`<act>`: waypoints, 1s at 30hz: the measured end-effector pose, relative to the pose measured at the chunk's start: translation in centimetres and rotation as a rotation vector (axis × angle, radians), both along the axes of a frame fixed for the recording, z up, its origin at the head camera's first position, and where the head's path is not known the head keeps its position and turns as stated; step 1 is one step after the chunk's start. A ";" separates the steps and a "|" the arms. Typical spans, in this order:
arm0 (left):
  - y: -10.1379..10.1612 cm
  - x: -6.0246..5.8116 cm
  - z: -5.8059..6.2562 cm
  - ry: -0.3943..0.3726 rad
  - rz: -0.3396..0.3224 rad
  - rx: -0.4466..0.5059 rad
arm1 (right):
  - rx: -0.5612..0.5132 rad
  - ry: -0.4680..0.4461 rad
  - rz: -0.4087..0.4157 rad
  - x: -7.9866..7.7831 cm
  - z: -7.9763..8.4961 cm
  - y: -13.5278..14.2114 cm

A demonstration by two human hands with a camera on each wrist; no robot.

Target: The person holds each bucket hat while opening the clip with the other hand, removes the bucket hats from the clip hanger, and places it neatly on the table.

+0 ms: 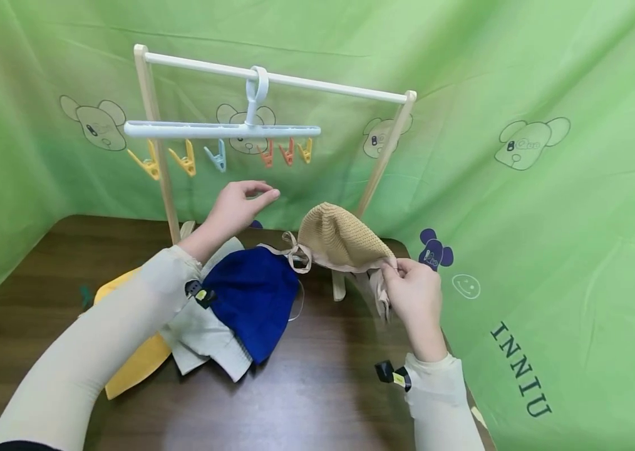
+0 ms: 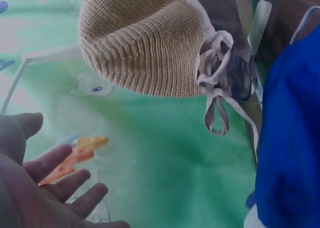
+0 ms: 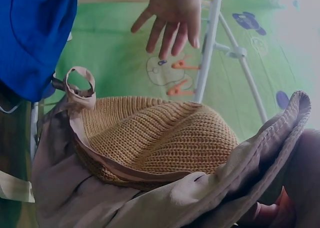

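My right hand [image 1: 416,294] pinches the edge of a tan knitted hat [image 1: 340,241], which hangs in the air over the table's far right. A ribbon bow [image 2: 215,73] is tied at the hat's left side, and grey-beige fabric [image 3: 165,203] trails from its rim in the right wrist view. My left hand [image 1: 241,203] is apart from the hat, below the hanger, with nothing in it; its fingers are spread in the left wrist view. A light blue hanger [image 1: 221,130] carries several small clips, among them an orange clip [image 1: 287,152] and a yellow clip [image 1: 184,158].
The hanger hooks over the white bar [image 1: 340,88] of a wooden-legged rack [image 1: 384,156]. A blue cloth piece [image 1: 261,294] with a thin cord, a pale grey garment [image 1: 205,338] and a yellow cloth [image 1: 137,369] overlap on the brown table [image 1: 306,388]. Green printed fabric [image 1: 577,219] surrounds the table.
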State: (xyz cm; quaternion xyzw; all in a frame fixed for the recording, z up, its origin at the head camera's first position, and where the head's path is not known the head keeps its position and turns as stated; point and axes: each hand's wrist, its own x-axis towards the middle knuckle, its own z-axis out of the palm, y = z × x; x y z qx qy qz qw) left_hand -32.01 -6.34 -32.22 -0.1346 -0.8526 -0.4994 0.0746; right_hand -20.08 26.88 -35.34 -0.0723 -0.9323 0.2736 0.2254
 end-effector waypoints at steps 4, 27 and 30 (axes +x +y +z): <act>-1.1 1.0 0.0 -0.013 -0.010 0.005 | 0.007 0.002 0.002 -0.2 0.1 0.1; -4.7 6.4 -3.5 0.025 -0.045 -0.086 | -0.062 0.040 -0.025 -0.6 -0.1 -1.3; -5.0 6.9 -3.8 0.043 -0.044 -0.066 | -0.069 0.053 -0.025 -0.7 -0.2 -1.5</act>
